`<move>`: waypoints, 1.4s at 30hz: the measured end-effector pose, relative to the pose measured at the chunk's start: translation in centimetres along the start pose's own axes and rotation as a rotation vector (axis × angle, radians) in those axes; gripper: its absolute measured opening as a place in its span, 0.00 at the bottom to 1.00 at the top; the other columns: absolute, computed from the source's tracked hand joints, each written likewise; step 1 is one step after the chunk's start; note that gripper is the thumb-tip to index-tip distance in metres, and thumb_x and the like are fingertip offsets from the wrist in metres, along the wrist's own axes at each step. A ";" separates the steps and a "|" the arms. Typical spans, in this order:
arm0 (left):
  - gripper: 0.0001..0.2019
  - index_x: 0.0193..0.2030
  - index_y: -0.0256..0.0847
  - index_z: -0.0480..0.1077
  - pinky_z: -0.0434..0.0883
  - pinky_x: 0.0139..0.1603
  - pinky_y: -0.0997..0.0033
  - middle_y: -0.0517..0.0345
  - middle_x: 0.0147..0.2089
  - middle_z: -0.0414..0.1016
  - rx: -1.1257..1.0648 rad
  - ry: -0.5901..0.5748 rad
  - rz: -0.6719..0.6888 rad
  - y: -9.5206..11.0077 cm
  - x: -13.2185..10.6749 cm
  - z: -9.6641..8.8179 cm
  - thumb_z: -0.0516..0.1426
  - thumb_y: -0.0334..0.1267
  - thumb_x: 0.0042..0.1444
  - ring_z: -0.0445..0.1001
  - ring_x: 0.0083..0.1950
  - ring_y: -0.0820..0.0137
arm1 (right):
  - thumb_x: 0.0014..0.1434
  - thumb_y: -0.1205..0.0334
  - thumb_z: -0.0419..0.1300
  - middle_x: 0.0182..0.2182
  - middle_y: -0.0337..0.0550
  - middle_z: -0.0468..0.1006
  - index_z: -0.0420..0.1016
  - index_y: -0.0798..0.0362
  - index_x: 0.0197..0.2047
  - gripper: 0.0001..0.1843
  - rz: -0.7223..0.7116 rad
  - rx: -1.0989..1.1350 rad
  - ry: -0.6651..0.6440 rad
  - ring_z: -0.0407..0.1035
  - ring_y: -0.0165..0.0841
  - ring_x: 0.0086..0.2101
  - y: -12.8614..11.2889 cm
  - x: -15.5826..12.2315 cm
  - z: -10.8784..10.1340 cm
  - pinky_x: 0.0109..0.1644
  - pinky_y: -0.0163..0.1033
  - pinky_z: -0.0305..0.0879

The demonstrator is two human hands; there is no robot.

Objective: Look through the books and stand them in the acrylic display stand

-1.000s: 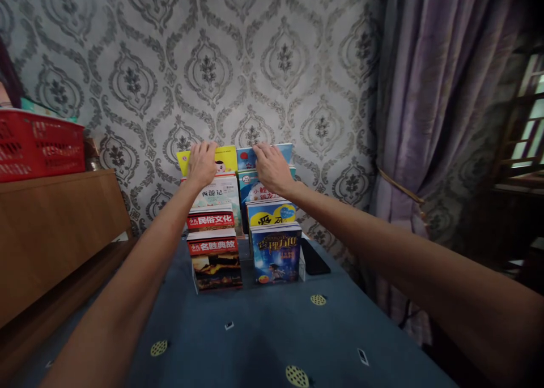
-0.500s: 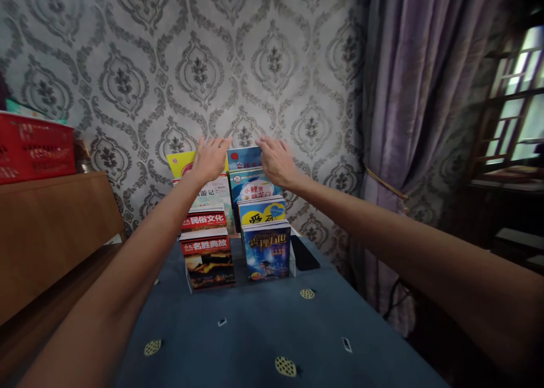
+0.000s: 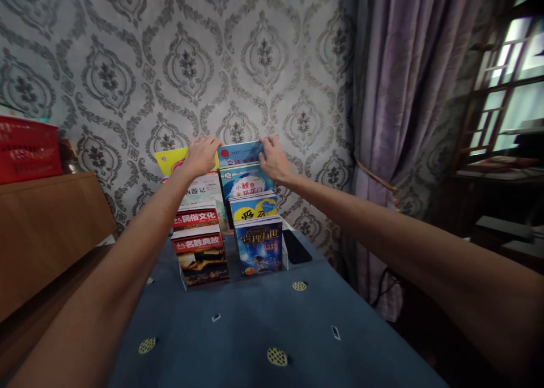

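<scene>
A tiered stand holds two columns of books against the patterned wall. My left hand (image 3: 200, 156) and my right hand (image 3: 274, 160) both grip the topmost blue book (image 3: 240, 153) of the right column, one at each side edge. A yellow book (image 3: 170, 160) tops the left column beside my left hand. Below the blue book sit a light blue book (image 3: 244, 183), a yellow-and-blue book (image 3: 251, 208) and a dark blue fantasy-cover book (image 3: 259, 252). The left column's lower books are red-banded (image 3: 196, 218).
The stand rests on a table with a blue cloth (image 3: 255, 331). A black phone (image 3: 296, 246) lies right of the stand. A wooden cabinet (image 3: 46, 229) with a red basket (image 3: 26, 149) stands on the left. Purple curtains (image 3: 403, 93) and a window (image 3: 505, 88) are on the right.
My hands moved from resting on the tops of both columns to holding the top blue book by its two sides. The view shifted right.
</scene>
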State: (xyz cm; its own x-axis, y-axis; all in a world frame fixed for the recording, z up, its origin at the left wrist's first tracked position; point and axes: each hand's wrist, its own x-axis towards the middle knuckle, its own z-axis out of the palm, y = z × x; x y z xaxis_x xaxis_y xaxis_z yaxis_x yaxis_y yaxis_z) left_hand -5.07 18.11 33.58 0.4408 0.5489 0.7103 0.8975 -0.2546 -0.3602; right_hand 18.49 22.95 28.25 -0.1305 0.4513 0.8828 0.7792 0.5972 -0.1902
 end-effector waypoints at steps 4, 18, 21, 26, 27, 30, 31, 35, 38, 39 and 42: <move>0.23 0.64 0.38 0.64 0.52 0.69 0.44 0.41 0.67 0.64 0.012 0.106 0.003 1.5 -1.6 -0.8 0.45 0.26 0.63 0.61 0.68 0.54 | 0.65 0.63 0.45 0.69 0.60 0.58 0.57 0.58 0.70 0.30 -0.013 -0.021 0.025 0.56 0.52 0.66 0.1 -1.2 -0.5 0.67 0.62 0.59; 0.11 0.51 0.40 0.72 0.67 0.56 0.54 0.45 0.53 0.77 -0.082 0.045 -0.170 3.9 -6.3 2.1 0.52 0.35 0.65 0.70 0.57 0.54 | 0.67 0.60 0.40 0.62 0.63 0.70 0.56 0.62 0.68 0.29 0.085 0.028 0.000 0.64 0.49 0.61 1.3 -6.0 2.0 0.66 0.60 0.61; 0.12 0.50 0.40 0.73 0.67 0.56 0.53 0.45 0.54 0.77 -0.097 0.058 -0.173 3.7 -6.0 2.5 0.52 0.34 0.65 0.69 0.58 0.54 | 0.66 0.61 0.41 0.61 0.64 0.70 0.55 0.61 0.69 0.30 0.082 0.032 0.010 0.65 0.49 0.61 1.5 -6.1 2.1 0.65 0.60 0.61; 0.12 0.51 0.41 0.74 0.67 0.57 0.54 0.46 0.52 0.77 -0.120 0.063 -0.161 3.4 -5.7 2.8 0.52 0.34 0.65 0.70 0.57 0.55 | 0.66 0.61 0.41 0.60 0.63 0.71 0.56 0.59 0.69 0.31 0.093 0.038 0.032 0.66 0.51 0.60 1.6 -6.3 2.2 0.64 0.61 0.62; 0.13 0.52 0.41 0.74 0.66 0.57 0.54 0.46 0.52 0.77 -0.117 0.061 -0.158 3.4 -5.7 2.7 0.52 0.34 0.65 0.70 0.58 0.55 | 0.66 0.61 0.41 0.60 0.62 0.71 0.56 0.59 0.69 0.30 0.088 0.035 0.028 0.66 0.50 0.60 1.6 -6.3 2.1 0.64 0.61 0.62; 0.15 0.57 0.41 0.72 0.66 0.56 0.55 0.46 0.53 0.76 -0.086 0.051 -0.144 3.6 -5.8 2.4 0.52 0.34 0.66 0.69 0.58 0.55 | 0.66 0.62 0.41 0.60 0.62 0.71 0.57 0.60 0.69 0.29 0.060 0.010 0.006 0.66 0.49 0.59 1.4 -6.2 1.5 0.64 0.60 0.62; 0.15 0.57 0.41 0.72 0.66 0.56 0.55 0.46 0.53 0.76 -0.073 0.045 -0.139 3.6 -5.8 2.3 0.52 0.35 0.66 0.69 0.58 0.54 | 0.67 0.62 0.40 0.60 0.62 0.71 0.57 0.60 0.68 0.29 0.057 -0.007 -0.008 0.67 0.49 0.59 1.3 -6.2 1.4 0.64 0.59 0.62; 0.14 0.52 0.41 0.75 0.68 0.53 0.55 0.46 0.50 0.77 -0.040 0.022 -0.131 3.9 -5.4 1.9 0.51 0.36 0.67 0.71 0.54 0.55 | 0.66 0.65 0.41 0.59 0.63 0.71 0.58 0.62 0.67 0.28 0.076 -0.113 -0.064 0.66 0.49 0.59 0.8 -6.1 0.9 0.64 0.55 0.63; 0.13 0.47 0.42 0.77 0.68 0.52 0.58 0.48 0.47 0.78 -0.030 0.027 -0.131 3.9 -5.1 1.7 0.51 0.36 0.67 0.72 0.52 0.57 | 0.63 0.68 0.43 0.57 0.64 0.72 0.58 0.62 0.66 0.28 0.073 -0.115 -0.053 0.66 0.51 0.58 0.7 -6.2 1.1 0.62 0.58 0.63; 0.13 0.45 0.42 0.78 0.68 0.51 0.58 0.49 0.46 0.78 -0.027 0.030 -0.129 3.9 -5.0 1.6 0.51 0.37 0.67 0.73 0.51 0.57 | 0.63 0.68 0.44 0.56 0.64 0.73 0.58 0.62 0.66 0.28 0.066 -0.097 -0.041 0.66 0.52 0.57 0.8 -6.2 1.1 0.61 0.59 0.64; 0.14 0.43 0.42 0.79 0.68 0.50 0.57 0.49 0.46 0.79 -0.020 0.033 -0.114 3.9 -4.8 1.4 0.51 0.37 0.67 0.73 0.50 0.56 | 0.61 0.68 0.45 0.54 0.62 0.75 0.60 0.59 0.65 0.29 0.048 -0.053 -0.010 0.69 0.52 0.53 1.1 -6.0 1.2 0.58 0.60 0.67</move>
State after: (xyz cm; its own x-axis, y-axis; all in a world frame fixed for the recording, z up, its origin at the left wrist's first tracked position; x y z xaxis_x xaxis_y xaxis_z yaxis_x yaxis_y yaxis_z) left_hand -3.67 15.62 27.89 0.3356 0.5485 0.7658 0.9419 -0.2075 -0.2642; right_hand 19.40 21.66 22.19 -0.0983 0.4854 0.8688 0.8161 0.5388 -0.2087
